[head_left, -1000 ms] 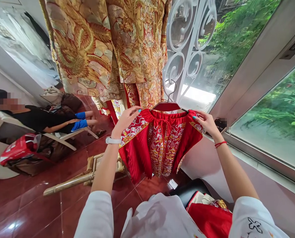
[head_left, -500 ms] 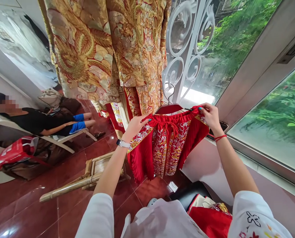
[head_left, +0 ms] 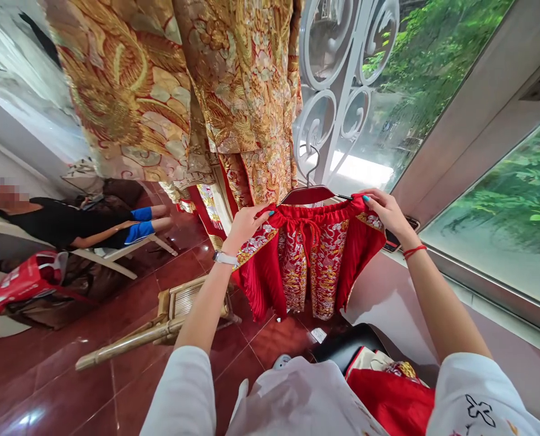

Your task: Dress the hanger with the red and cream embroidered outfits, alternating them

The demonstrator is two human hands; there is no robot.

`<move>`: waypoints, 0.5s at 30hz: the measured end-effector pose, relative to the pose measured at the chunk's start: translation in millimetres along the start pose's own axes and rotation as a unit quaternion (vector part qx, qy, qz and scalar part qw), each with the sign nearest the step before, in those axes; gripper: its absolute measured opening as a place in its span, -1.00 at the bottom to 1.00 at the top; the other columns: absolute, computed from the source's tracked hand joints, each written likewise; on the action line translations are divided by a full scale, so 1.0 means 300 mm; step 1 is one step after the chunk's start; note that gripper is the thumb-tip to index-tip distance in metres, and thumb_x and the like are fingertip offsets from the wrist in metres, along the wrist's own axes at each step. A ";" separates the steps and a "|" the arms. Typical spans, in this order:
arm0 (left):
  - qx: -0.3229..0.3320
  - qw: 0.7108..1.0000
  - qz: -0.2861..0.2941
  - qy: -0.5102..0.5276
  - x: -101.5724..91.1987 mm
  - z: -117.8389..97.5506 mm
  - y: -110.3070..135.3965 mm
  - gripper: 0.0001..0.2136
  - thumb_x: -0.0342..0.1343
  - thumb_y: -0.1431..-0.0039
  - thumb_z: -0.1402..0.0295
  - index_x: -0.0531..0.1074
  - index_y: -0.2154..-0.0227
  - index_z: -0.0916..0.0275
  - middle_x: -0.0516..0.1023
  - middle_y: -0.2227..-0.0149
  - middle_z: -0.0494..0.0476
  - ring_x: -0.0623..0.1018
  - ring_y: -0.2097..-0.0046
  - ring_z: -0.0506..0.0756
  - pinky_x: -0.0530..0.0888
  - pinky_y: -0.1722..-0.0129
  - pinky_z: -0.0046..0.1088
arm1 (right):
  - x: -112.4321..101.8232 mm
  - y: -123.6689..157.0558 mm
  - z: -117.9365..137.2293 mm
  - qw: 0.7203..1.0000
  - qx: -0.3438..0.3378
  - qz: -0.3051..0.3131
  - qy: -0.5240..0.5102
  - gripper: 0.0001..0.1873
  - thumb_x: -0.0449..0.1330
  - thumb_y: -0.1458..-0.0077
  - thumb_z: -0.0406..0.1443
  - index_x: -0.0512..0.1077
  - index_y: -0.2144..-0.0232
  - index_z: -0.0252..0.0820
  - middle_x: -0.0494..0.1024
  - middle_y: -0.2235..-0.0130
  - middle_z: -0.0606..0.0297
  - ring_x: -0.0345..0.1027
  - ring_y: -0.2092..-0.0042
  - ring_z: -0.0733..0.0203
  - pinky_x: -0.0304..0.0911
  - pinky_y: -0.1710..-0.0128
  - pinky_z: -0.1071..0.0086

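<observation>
A red embroidered skirt (head_left: 313,260) with gold and silver panels hangs from a dark red hanger (head_left: 307,195), whose metal hook catches on the white scrolled window grille (head_left: 338,85). My left hand (head_left: 246,225) pinches the left end of the skirt's waistband. My right hand (head_left: 384,209) grips the right end of the waistband beside the hanger's arm. Both hands are closed on the cloth.
A large gold embroidered robe (head_left: 183,91) hangs just left of the skirt. A bamboo stool (head_left: 170,315) lies on the red tiled floor. A person reclines on a chair (head_left: 70,224) at left, by a red bag (head_left: 25,281). Red fabric (head_left: 388,399) rests on my lap.
Both hands lifted the waistband up level with the hanger and stretched it. The skirt's front panels now hang straighter and lower.
</observation>
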State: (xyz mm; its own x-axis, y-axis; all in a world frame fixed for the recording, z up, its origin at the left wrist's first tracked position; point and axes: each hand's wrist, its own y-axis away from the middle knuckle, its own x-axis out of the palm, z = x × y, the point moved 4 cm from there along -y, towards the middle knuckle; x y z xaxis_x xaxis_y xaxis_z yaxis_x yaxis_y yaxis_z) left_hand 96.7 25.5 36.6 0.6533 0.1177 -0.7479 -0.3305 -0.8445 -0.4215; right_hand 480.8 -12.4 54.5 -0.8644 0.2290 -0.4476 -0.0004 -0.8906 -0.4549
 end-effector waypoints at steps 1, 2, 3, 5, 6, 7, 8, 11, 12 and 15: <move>0.000 1.000 0.000 0.002 -0.005 -0.003 0.001 -0.58 0.02 -0.36 0.13 0.54 -0.10 0.26 0.65 -0.01 0.28 0.62 -0.02 0.28 0.46 -0.07 -0.24 | -0.003 0.017 -0.012 1.000 -0.002 0.009 0.007 -0.60 0.14 -0.19 0.02 0.52 0.14 -0.11 0.62 0.11 0.19 0.49 0.09 0.05 0.41 0.04 0.19; 0.000 1.000 0.002 0.004 -0.009 -0.006 0.003 -0.58 0.02 -0.36 0.12 0.54 -0.10 0.26 0.65 -0.01 0.27 0.62 -0.02 0.28 0.46 -0.06 -0.24 | -0.007 0.036 -0.021 1.000 -0.008 0.011 0.017 -0.57 0.12 -0.21 0.04 0.51 0.09 -0.10 0.61 0.05 0.17 0.48 0.03 0.02 0.39 -0.02 0.16; 0.001 1.000 0.004 0.005 -0.012 -0.007 0.004 -0.57 0.01 -0.37 0.12 0.54 -0.10 0.26 0.65 -0.02 0.27 0.62 -0.02 0.28 0.46 -0.06 -0.24 | -0.010 0.056 -0.025 0.999 -0.019 0.005 0.031 -0.54 0.11 -0.22 0.05 0.49 0.03 -0.09 0.59 -0.01 0.15 0.46 -0.03 0.00 0.37 -0.07 0.12; 0.002 1.000 0.005 0.002 -0.016 -0.007 0.006 -0.55 0.00 -0.37 0.11 0.53 -0.11 0.28 0.64 -0.02 0.29 0.62 -0.02 0.29 0.46 -0.07 -0.24 | -0.008 0.097 -0.019 0.995 -0.054 -0.020 0.077 -0.44 0.17 -0.18 0.05 0.39 -0.13 -0.06 0.50 -0.14 0.10 0.38 -0.15 -0.07 0.31 -0.16 0.05; 0.002 1.000 0.004 0.000 -0.017 -0.006 0.006 -0.55 0.00 -0.37 0.10 0.52 -0.13 0.28 0.64 -0.01 0.29 0.62 -0.01 0.29 0.46 -0.07 -0.23 | -0.002 0.118 -0.011 0.990 -0.074 -0.038 0.114 -0.35 0.23 -0.13 0.04 0.33 -0.20 -0.05 0.45 -0.20 0.08 0.33 -0.20 -0.11 0.28 -0.19 0.00; 0.003 1.000 0.003 -0.002 -0.016 -0.004 0.007 -0.54 -0.01 -0.38 0.10 0.51 -0.14 0.28 0.65 -0.01 0.29 0.62 -0.01 0.29 0.46 -0.07 -0.23 | 0.009 0.138 -0.002 0.981 -0.089 -0.061 0.162 -0.27 0.29 -0.08 0.01 0.29 -0.24 -0.03 0.41 -0.23 0.06 0.30 -0.23 -0.16 0.24 -0.22 -0.05; 0.004 1.000 0.003 -0.004 -0.015 -0.003 0.008 -0.54 -0.02 -0.38 0.09 0.50 -0.14 0.27 0.65 -0.01 0.28 0.62 -0.02 0.28 0.46 -0.07 -0.23 | 0.022 0.156 0.007 0.968 -0.097 -0.092 0.214 -0.24 0.32 -0.04 -0.03 0.28 -0.26 -0.02 0.40 -0.23 0.05 0.28 -0.24 -0.20 0.22 -0.23 -0.09; 0.009 1.000 -0.005 -0.012 -0.018 0.000 0.011 -0.56 -0.02 -0.38 0.11 0.51 -0.13 0.25 0.63 -0.05 0.27 0.60 -0.07 0.27 0.46 -0.10 -0.24 | 0.067 0.203 0.025 0.919 -0.076 -0.192 0.335 -0.39 0.24 -0.11 -0.19 0.36 -0.24 0.00 0.51 -0.11 0.04 0.39 -0.13 -0.23 0.28 -0.15 -0.12; 0.011 1.000 -0.007 -0.016 -0.022 0.000 0.013 -0.57 -0.02 -0.38 0.11 0.51 -0.12 0.25 0.62 -0.06 0.26 0.59 -0.09 0.27 0.45 -0.11 -0.24 | 0.080 0.213 0.028 0.910 -0.066 -0.214 0.350 -0.43 0.18 -0.15 -0.25 0.39 -0.22 0.01 0.54 -0.07 0.05 0.44 -0.07 -0.20 0.33 -0.10 -0.08; 0.017 0.999 -0.008 -0.026 -0.039 -0.003 0.019 -0.58 -0.02 -0.38 0.12 0.53 -0.10 0.24 0.61 -0.08 0.26 0.59 -0.10 0.28 0.46 -0.11 -0.23 | 0.097 0.225 0.033 0.912 -0.060 -0.202 0.352 -0.46 0.03 -0.20 -0.32 0.43 -0.20 0.03 0.59 -0.04 0.12 0.53 0.05 -0.08 0.43 0.07 0.12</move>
State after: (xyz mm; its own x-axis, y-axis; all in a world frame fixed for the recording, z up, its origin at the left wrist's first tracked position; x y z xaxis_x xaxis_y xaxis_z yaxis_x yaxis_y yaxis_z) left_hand 87.8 18.8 43.2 0.6227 0.1593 -0.7661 -0.3436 -0.8239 -0.4507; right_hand 450.7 -69.7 18.4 -0.2694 0.7619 -0.5890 -0.1560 -0.6381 -0.7540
